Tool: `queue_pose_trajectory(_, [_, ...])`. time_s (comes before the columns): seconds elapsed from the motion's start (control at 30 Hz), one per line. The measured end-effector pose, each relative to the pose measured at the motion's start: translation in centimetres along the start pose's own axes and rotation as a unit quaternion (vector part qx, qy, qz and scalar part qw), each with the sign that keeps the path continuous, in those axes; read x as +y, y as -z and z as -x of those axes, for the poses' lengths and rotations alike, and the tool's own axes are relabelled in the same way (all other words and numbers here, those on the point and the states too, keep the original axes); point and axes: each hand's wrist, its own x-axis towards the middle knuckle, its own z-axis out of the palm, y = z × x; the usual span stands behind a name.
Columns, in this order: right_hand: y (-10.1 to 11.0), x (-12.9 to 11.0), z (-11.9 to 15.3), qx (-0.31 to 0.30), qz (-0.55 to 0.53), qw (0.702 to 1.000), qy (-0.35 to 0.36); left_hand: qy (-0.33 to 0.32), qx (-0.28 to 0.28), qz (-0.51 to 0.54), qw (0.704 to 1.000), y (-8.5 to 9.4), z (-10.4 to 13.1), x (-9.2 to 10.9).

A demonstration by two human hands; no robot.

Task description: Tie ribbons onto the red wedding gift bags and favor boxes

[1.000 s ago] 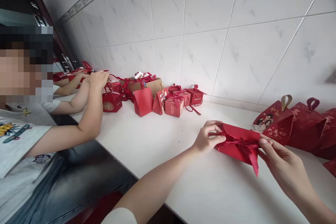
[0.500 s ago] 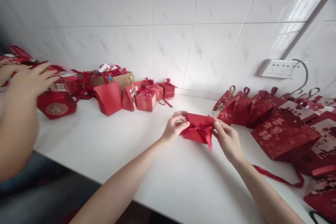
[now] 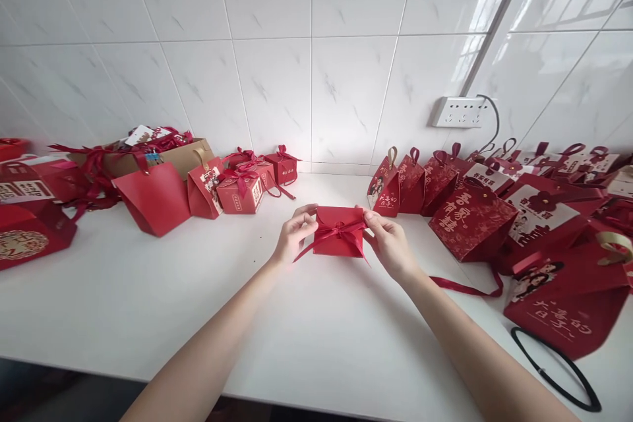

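Note:
Between my two hands is a small red gift box [image 3: 338, 245] with a red ribbon [image 3: 341, 229] tied in a bow across its front. My left hand [image 3: 295, 234] grips its left edge, thumb in front and fingers curled behind. On the right edge, my right hand [image 3: 388, 241] pinches the box near its upper corner. The ribbon tails hang down at both sides of the bow. The box is above the white table [image 3: 297, 330]; whether its bottom touches the surface I cannot tell.
Several red gift boxes [image 3: 151, 198] stand at the left, near a cardboard box [image 3: 202, 153] of ribbons. More red boxes [image 3: 472, 217] crowd the right side. A loose ribbon [image 3: 465, 287] and a black loop [image 3: 558, 369] lie there. A power strip [image 3: 457, 112] hangs on the tiled wall.
The view has swung right, and the other person's arm at the left is out of sight. Both my hands still hold the gift box, now facing more squarely toward me.

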Motion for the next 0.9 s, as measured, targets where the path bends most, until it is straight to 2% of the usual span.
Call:
queue_pose_trajectory(0.17, [-0.13, -0.11, -0.15, 0.012, -0.034, 0.999, -0.018, 0.012, 0.0, 0.018, 1.0, -0.1, -0.06, -0.02])
queue_pose_trajectory(0.4, [-0.13, -0.34, -0.01, -0.014, -0.071, 0.997, -0.025, 0.042, -0.001, 0.047, 0.998, -0.32, 0.02, 0.31])
queue_pose_trajectory(0.9, [-0.03, -0.27, -0.19, -0.004, -0.094, 0.994, -0.052, 0.034, -0.009, 0.046, 0.998, 0.16, -0.18, -0.2])
